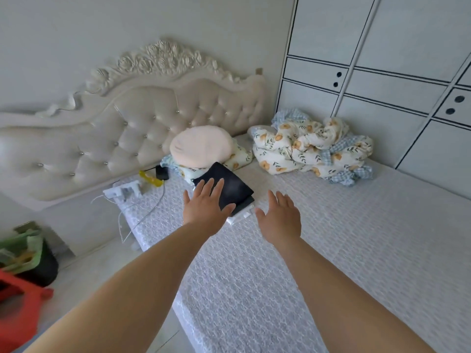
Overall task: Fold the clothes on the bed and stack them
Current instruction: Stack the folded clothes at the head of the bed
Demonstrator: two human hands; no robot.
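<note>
Fingers of the left hand are lying straight over a folded dark navy cloth garment, while the right hand is hovering beside it, fingers loose, gripping nothing.

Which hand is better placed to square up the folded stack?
Left, probably. The left hand is already open over the dark folded garment topping the stack, while the right hand hovers open beside it, over the bedspread.

A folded stack lies on the bed before the pillow — a crumpled quilt to its right, headboard behind.
</note>
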